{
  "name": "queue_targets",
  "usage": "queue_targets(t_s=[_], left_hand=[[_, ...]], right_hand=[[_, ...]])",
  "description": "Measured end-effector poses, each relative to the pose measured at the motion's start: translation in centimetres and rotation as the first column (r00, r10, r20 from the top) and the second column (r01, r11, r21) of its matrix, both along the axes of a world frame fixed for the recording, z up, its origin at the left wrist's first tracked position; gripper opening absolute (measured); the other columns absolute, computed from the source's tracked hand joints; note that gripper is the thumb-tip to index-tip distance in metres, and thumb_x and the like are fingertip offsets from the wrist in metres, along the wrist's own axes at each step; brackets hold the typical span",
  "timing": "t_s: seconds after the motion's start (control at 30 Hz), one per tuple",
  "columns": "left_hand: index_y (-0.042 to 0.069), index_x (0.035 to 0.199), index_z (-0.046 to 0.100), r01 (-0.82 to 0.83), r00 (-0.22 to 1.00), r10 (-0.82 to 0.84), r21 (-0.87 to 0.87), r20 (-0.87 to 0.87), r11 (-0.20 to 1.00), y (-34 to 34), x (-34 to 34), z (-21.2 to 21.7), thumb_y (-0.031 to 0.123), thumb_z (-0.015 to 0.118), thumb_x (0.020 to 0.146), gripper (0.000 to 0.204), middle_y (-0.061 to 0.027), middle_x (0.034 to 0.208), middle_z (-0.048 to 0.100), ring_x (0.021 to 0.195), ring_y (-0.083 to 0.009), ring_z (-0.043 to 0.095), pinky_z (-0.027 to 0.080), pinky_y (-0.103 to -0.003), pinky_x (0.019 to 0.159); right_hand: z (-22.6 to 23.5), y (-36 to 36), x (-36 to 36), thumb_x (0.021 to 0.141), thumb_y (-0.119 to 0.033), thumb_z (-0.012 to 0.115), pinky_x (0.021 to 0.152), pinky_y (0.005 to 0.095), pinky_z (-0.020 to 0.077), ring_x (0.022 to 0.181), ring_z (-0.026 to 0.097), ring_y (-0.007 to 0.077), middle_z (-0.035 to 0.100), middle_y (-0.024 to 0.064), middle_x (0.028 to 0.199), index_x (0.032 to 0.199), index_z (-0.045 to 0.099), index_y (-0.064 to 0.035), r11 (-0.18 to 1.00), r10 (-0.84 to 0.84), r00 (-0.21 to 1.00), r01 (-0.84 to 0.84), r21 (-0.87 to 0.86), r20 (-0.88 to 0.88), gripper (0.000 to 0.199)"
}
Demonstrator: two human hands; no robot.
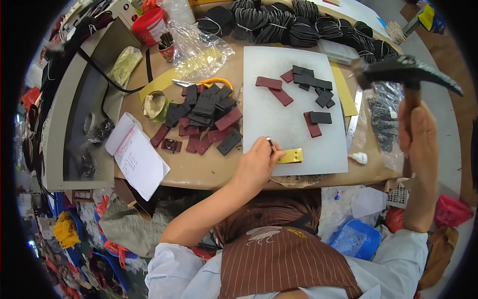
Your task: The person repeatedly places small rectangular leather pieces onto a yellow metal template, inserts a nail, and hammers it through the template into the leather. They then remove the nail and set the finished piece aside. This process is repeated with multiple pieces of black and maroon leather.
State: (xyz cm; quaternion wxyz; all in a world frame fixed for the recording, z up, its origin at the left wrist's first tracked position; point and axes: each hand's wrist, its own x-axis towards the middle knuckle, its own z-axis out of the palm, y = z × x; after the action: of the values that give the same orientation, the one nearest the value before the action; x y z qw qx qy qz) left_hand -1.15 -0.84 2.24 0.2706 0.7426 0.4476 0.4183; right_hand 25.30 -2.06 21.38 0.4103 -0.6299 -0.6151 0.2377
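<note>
Here, the flat gold strip [290, 156] bears dark dots.

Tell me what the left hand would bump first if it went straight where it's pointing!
Probably the yellow strip, right in front of the left hand; I can't tell whether they already touch.

A flat, gold-yellow rectangular strip [291, 157] is dotted with dark holes; the slim metal punch [270, 143] is silvery. The claw hammer [418, 73] has a black head and a brown handle. The small rectangular pieces [204, 106] are black or dark maroon, the broad flat board [269, 122] pale grey-white, the tabletop [199, 175] tan. The cloth apron [279, 264] is brown with thin pale stripes, the shirt [172, 264] plain light blue, the round bucket [149, 28] red.
</note>
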Motion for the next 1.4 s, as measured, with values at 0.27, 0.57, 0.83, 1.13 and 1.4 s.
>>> queue_targets(t_s=[0.27,0.57,0.83,1.13,1.4], left_hand=[[0.0,0.079,0.049,0.137,0.963,-0.102,0.128,-0.251,0.982,-0.8,-0.5,0.8,0.007,0.068,0.085,0.021,-0.0135,0.084,0.063,0.066,-0.0275,0.064,0.051,-0.034,0.054],[0.001,0.093,0.043,0.173,0.804,0.209,-0.554,0.557,0.814,1.3,0.4,2.4,0.014,0.049,0.099,0.016,-0.0094,0.081,0.058,0.082,-0.0226,0.069,0.056,-0.03,0.062],[0.008,0.098,0.052,0.161,0.953,-0.154,0.006,-0.262,0.987,0.0,-2.5,2.2,0.015,0.078,0.075,0.036,-0.0054,0.085,0.062,0.131,-0.0325,0.045,0.016,-0.056,0.112],[0.008,0.101,0.055,0.021,0.961,0.015,0.128,-0.276,0.991,-0.8,-1.9,0.3,0.012,0.079,0.07,0.04,-0.0005,0.094,0.068,0.118,-0.0245,0.057,0.025,-0.052,0.106],[0.007,0.081,0.034,-0.535,0.791,0.569,0.197,-0.224,0.821,4.9,-11.0,4.5,0.006,0.076,0.076,0.042,-0.0165,0.128,0.059,0.077,-0.0119,0.049,0.041,-0.022,0.07]], right_hand=[[-1.9,0.4,-2.8,0.096,-0.031,0.055,0.056,0.0323,0.0438,0.057,0.054,0.0257,0.06,0.0103,0.067,0.103,0.064,-0.006,0.797,0.585,0.773,-0.491,-0.352,0.245,0.028],[-11.2,3.5,11.4,0.095,-0.03,0.054,0.073,0.0361,0.0491,0.087,0.062,0.0309,0.066,0.0168,0.098,0.107,0.063,-0.0009,0.878,-0.246,0.741,0.444,-0.18,0.625,0.033],[-14.9,1.4,-2.0,0.078,-0.014,0.072,0.088,0.038,0.0443,0.095,0.057,0.0315,0.062,0.0127,0.1,0.115,0.064,-0.0047,0.944,0.279,0.874,-0.326,0.055,0.397,0.039],[-16.0,0.0,-4.8,0.076,-0.012,0.074,0.07,0.0353,0.048,0.079,0.057,0.0255,0.06,0.0069,0.083,0.095,0.071,-0.0066,0.963,0.252,0.964,-0.258,0.073,0.081,0.019],[-16.0,-3.8,-12.2,0.075,-0.008,0.069,0.057,0.035,0.0463,0.065,0.056,0.0223,0.053,0.0074,0.069,0.083,0.068,-0.0078,0.71,0.563,0.736,-0.663,0.236,0.375,0.008]])
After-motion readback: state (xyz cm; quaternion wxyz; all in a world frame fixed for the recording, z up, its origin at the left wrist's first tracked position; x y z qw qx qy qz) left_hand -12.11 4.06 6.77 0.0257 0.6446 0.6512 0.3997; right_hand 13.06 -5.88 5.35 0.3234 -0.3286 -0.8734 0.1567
